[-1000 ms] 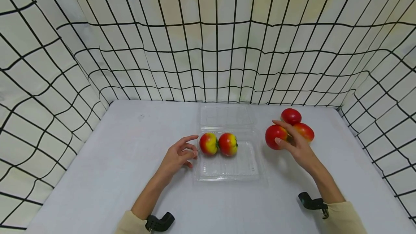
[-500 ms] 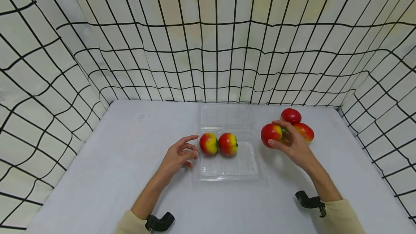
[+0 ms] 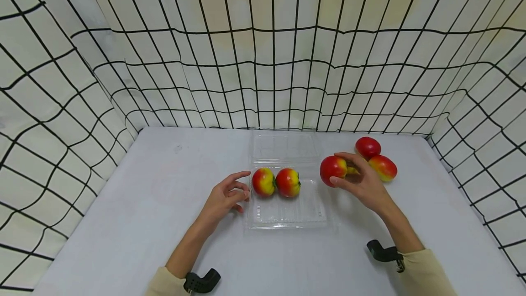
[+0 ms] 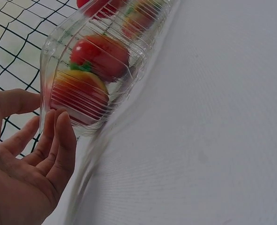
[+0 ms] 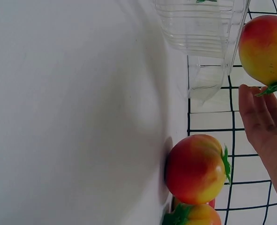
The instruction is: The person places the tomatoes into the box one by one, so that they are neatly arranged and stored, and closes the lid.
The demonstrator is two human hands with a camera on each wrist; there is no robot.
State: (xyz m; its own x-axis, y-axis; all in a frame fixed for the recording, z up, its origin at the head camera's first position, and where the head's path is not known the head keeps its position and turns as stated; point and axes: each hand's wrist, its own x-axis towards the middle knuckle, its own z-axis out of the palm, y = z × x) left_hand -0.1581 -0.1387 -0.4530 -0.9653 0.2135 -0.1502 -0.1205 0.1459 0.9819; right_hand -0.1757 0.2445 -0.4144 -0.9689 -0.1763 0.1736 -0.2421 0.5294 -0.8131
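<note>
One red/yel. fruit (image 3: 332, 171) held nr box (image 3: 297, 208) (2 others (image 3: 288, 182) inside).

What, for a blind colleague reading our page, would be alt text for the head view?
A person's right hand holds a red-and-yellow fruit near the right side of an open clear container with two similar fruits inside. The left hand is at the container's left edge, and two more fruits rest on the white table to the right.
</note>
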